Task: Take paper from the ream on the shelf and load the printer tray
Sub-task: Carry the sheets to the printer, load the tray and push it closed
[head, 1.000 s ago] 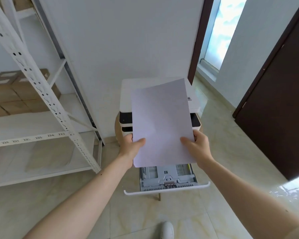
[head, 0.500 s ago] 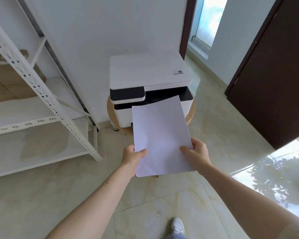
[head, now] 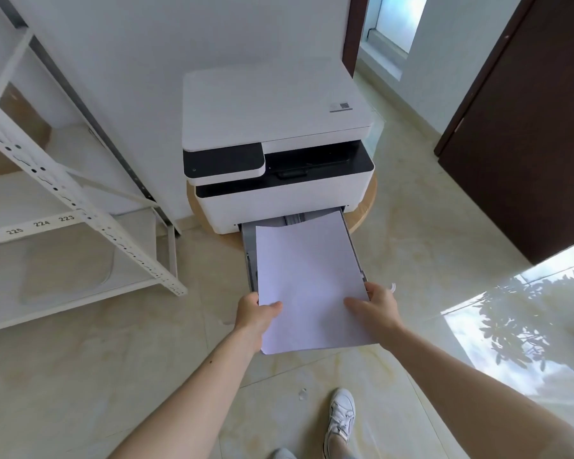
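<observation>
Two thumbs press down on top of the paper (head: pixel 310 283), one near each bottom corner, and the other fingers are tucked under it where I cannot see them. So the left hand (head: pixel 256 314) and the right hand (head: pixel 373 309) are both pinched shut on the white sheets. I cannot tell how many sheets there are; the pile looks thin.

The paper sits over the open printer tray (head: pixel 250 256), with its far edge close to the front of the printer (head: pixel 279 154) and its near edge sticking out past the hands. It looks a bit crooked next to the tray's grey side walls.

I think this is the loading step. The paper is at the tray but not lying flat inside it yet. Next, the person likely needs to line the edges up with the tray walls, lower the paper in, and let go. After that the tray has to be pushed shut.

The paper hides most of the tray's inside. The shelf (head: pixel 80 200) stands to the left and is cut off at the side, so I cannot make out the ream there.
</observation>
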`<state>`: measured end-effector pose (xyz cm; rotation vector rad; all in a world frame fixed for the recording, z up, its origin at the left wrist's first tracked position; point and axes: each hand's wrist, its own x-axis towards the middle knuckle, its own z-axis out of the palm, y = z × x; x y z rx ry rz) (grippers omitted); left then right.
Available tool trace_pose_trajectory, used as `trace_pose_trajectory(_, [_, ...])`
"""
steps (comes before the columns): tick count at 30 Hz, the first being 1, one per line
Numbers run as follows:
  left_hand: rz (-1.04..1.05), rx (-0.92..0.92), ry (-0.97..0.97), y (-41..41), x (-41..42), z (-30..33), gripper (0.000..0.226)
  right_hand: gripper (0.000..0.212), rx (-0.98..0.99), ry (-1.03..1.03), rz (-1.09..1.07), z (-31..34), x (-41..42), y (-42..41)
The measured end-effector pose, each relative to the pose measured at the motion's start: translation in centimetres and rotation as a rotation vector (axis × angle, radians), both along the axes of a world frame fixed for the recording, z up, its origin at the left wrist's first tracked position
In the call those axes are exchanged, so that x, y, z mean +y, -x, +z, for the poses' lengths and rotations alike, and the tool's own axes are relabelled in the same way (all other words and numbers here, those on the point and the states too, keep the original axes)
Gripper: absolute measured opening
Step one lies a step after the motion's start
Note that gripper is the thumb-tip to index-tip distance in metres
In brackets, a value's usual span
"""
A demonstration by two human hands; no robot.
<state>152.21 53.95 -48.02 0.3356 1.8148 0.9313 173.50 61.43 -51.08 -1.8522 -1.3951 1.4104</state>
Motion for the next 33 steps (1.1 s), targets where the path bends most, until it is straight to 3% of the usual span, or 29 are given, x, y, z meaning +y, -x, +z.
trace_pose_trajectory(14, [0.055,-0.043,0.067,1.7,5.0,-3.6,0.018,0.002,0.007,0.092,0.048,-2.5,6.1,1.3])
trace_pose_trajectory(19, [0.063,-0.054,0.080,2.9,6.7,-4.5,0.021,0.014,0.046,0.194,0.001,-3.5,7.3,0.9])
trace_pose_trajectory(22, [0.062,-0.047,0.088,3.1,7.6,-5.0,0.022,0.009,0.051,0.232,-0.017,-4.0,8.2,0.9])
trace_pose_trajectory(26, [0.086,-0.078,0.084,3.1,8.3,-5.5,0.024,0.015,0.042,0.229,-0.047,-4.4,9.4,1.4])
trace_pose_trajectory(33, [0.192,-0.045,0.142,3.5,8.2,-5.7,0.023,0.010,0.020,0.161,-0.044,-4.3,11.5,2.6])
